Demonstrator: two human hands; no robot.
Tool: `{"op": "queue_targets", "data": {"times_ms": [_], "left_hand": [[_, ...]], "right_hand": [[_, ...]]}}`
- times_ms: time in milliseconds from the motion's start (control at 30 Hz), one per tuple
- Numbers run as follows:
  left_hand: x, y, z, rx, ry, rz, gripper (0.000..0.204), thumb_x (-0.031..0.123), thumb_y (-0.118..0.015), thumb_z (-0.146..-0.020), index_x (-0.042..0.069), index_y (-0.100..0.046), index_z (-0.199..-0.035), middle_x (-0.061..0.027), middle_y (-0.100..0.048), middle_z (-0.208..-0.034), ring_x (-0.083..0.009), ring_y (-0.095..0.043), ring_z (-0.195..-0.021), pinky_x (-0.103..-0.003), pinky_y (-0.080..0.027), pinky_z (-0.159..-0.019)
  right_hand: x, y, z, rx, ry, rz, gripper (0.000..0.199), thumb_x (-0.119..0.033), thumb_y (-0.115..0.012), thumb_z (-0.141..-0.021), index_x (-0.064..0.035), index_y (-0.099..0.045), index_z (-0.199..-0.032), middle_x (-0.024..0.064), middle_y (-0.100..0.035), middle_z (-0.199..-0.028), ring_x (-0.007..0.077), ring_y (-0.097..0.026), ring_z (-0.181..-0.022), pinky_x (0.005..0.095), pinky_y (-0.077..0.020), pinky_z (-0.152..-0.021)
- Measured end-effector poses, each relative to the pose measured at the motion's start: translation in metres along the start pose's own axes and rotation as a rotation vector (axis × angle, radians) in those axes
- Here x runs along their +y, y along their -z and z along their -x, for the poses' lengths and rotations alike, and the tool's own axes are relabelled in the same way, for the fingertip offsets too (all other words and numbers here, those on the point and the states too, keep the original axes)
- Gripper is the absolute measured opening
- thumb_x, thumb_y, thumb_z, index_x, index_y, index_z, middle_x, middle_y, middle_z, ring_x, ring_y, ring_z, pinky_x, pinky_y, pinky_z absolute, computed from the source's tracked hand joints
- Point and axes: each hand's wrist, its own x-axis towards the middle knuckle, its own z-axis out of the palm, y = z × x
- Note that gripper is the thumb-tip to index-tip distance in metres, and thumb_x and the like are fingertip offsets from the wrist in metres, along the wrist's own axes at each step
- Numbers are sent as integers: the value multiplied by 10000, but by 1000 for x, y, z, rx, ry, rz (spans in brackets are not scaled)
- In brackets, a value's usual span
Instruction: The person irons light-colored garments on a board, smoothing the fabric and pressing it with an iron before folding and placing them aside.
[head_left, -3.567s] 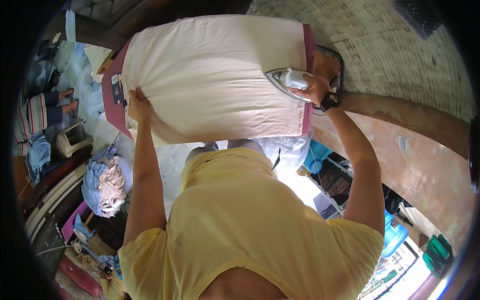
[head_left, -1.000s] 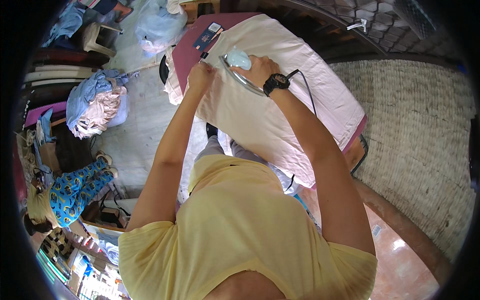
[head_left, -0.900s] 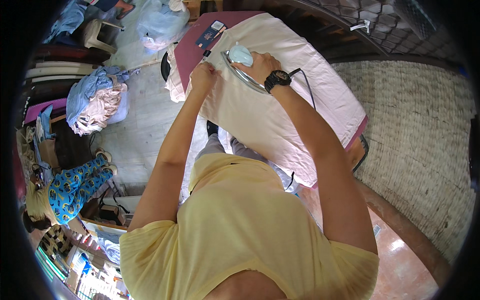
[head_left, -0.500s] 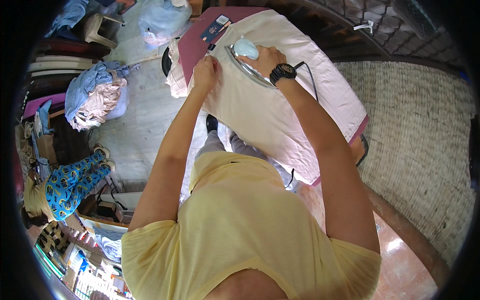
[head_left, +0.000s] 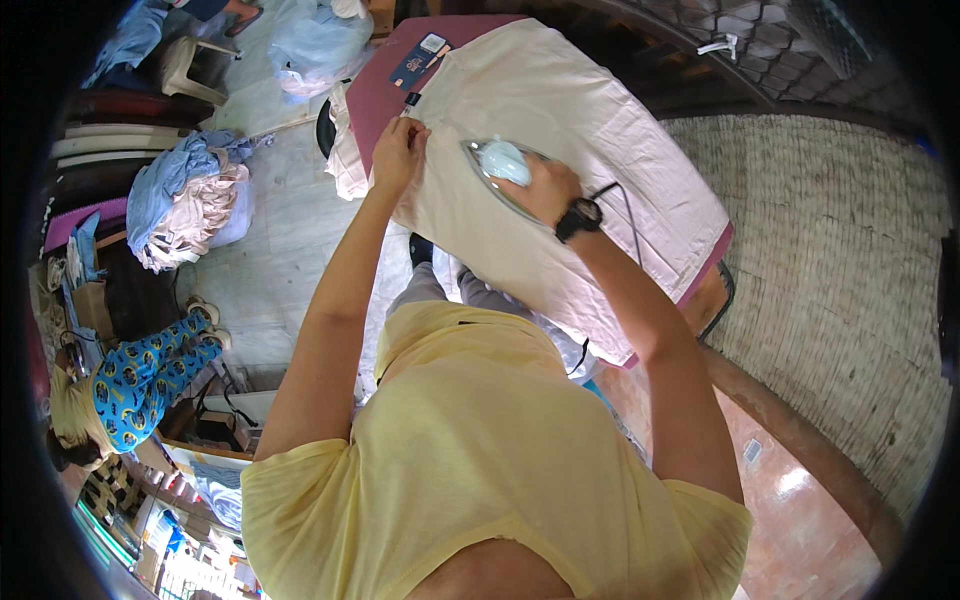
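Cream cloth [head_left: 600, 130] lies spread over an ironing board [head_left: 385, 85] with a maroon cover. My right hand [head_left: 550, 190], wearing a black watch, is closed round a clothes iron [head_left: 505, 160] with a pale blue body. Its metal soleplate rests on the cloth, and its dark cord runs off to the right. At the cloth's left edge, my left hand [head_left: 398, 152] has its fingers pressed together on the fabric. Just beyond those fingers sits a small black clip [head_left: 412, 99]. Farther up on the maroon cover is a dark blue printed card [head_left: 420, 60].
A heap of blue and beige clothes [head_left: 190, 200] stands on the floor to the left. Behind it are a stool [head_left: 190, 70] and a stuffed plastic bag [head_left: 320, 45]. Another person [head_left: 150, 380] in patterned blue trousers is at lower left. A metal lattice gate [head_left: 790, 60] borders the far right.
My right hand has drawn the iron back toward me across the cloth. The left hand keeps its place at the cloth's edge, with its fingers close to the clip.
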Motion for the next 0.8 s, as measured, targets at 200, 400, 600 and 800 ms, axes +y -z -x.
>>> {"op": "queue_targets", "data": {"times_ms": [200, 400, 600, 800], "left_hand": [[-25, 2, -12, -112, -48, 183, 109, 67, -701, -816, 13, -672, -906, -104, -602, -837, -221, -629, -724, -332, -506, -667], [-23, 10, -14, -184, 17, 221, 142, 10, -697, -784, 4, -689, -926, -86, -604, -829, -166, -618, -687, -288, -512, -652], [-42, 10, -16, -293, 92, 250, 188, -12, -684, -765, 12, -686, -951, -64, -604, -860, -144, -610, -724, -268, -507, -678], [-45, 11, -20, -286, 31, 263, 251, -62, -650, -751, 20, -671, -988, -51, -591, -889, -129, -592, -745, -247, -495, -692]], "right_hand": [[-37, -23, -41, 28, -4, -19, 574, -601, -690, -747, -73, -690, -973, 194, -687, -783, 366, -680, -742, 463, -548, -651], [-38, -26, -30, -52, -58, 6, 585, -600, -690, -746, -68, -687, -992, 205, -692, -847, 365, -683, -793, 476, -550, -689], [-42, -31, -30, -45, -40, 1, 578, -600, -686, -749, -69, -691, -977, 214, -689, -832, 363, -685, -786, 475, -552, -683], [-52, -26, -34, -30, -43, -3, 574, -601, -684, -750, -59, -694, -942, 209, -690, -822, 355, -686, -782, 469, -551, -677]]}}
